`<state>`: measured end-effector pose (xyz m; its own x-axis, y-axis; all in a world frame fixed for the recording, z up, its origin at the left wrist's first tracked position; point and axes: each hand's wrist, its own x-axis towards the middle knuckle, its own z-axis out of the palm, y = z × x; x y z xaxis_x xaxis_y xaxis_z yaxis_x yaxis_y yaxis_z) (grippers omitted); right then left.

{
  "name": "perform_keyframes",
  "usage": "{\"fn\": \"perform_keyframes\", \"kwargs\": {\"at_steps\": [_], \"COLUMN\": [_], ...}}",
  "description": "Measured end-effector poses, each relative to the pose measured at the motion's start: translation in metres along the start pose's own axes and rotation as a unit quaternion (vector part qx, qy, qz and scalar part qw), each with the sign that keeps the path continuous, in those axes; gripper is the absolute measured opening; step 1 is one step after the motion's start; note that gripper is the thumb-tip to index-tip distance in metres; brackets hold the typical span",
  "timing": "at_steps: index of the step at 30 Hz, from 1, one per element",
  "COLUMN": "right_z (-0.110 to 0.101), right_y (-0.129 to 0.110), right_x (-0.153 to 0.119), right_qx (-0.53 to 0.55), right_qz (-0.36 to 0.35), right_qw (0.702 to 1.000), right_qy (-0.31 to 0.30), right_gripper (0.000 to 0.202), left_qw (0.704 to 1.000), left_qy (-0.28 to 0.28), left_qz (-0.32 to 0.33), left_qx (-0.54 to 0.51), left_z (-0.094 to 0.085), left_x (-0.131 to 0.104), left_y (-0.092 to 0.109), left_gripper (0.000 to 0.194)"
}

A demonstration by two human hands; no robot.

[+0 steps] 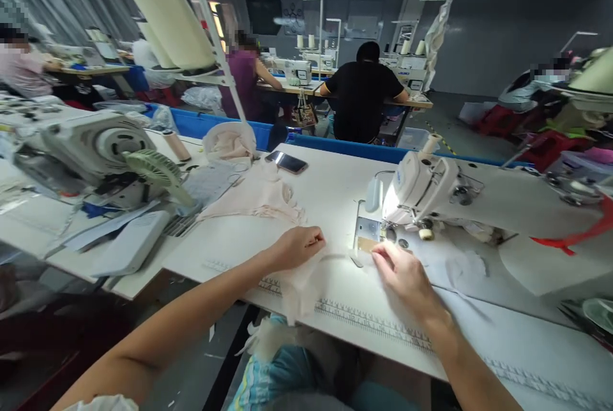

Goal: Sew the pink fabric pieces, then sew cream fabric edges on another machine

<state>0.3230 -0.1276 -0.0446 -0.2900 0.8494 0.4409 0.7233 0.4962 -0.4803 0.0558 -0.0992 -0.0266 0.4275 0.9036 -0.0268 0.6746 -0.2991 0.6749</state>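
My left hand [301, 246] is closed on a pale, thin fabric piece [301, 290], which hangs down from it over the table's front edge. A sheer part of this cloth stretches across toward my right hand [401, 270]. The right fingertips are pinched together on its edge, just in front of the sewing machine [416, 191]. Beside those fingertips lies the metal needle plate [368, 228], lit by the machine's lamp. Behind my left hand rests a stack of pale pink fabric pieces [258, 200].
A phone [287, 162] lies near the table's back edge. To the left are a green fan [156, 171], a thread cone [176, 145] and another sewing machine [90, 149]. White scraps [467, 270] lie right of my right hand. A ruler strip [373, 327] runs along the front. Co-workers sit ahead.
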Motion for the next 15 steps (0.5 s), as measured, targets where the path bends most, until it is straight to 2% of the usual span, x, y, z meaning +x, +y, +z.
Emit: {"fn": "perform_keyframes", "kwargs": {"at_steps": [3,6,9,11,13,15], "right_z": [0.003,0.005,0.004,0.003,0.002,0.001], "right_y": [0.004,0.006,0.009,0.011,0.013,0.014], "right_x": [-0.001,-0.001,-0.002,-0.003,-0.003,-0.003], "right_qx": [-0.086,-0.215,-0.244,-0.236,-0.228,-0.212], "right_qz": [-0.037,-0.063,-0.054,-0.045,-0.043,-0.041], "right_qw": [0.996,0.974,0.968,0.970,0.972,0.975], "right_qy": [0.013,0.029,0.037,0.041,0.042,0.044], "right_gripper": [0.023,0.027,0.025,0.022,0.020,0.020], "left_qw": [0.988,0.968,0.936,0.929,0.935,0.943], "left_qy": [0.034,0.084,0.150,0.136,0.106,0.100], "left_qz": [0.005,0.030,0.081,0.083,0.069,0.055], "left_qx": [0.151,0.235,0.307,0.334,0.331,0.314], "left_z": [-0.009,-0.029,-0.052,-0.064,-0.071,-0.074], "left_x": [-0.005,-0.004,0.002,0.007,0.010,0.012], "left_y": [-0.009,-0.019,-0.034,-0.045,-0.053,-0.059], "left_gripper": [0.015,0.013,0.017,0.023,0.027,0.029]}}
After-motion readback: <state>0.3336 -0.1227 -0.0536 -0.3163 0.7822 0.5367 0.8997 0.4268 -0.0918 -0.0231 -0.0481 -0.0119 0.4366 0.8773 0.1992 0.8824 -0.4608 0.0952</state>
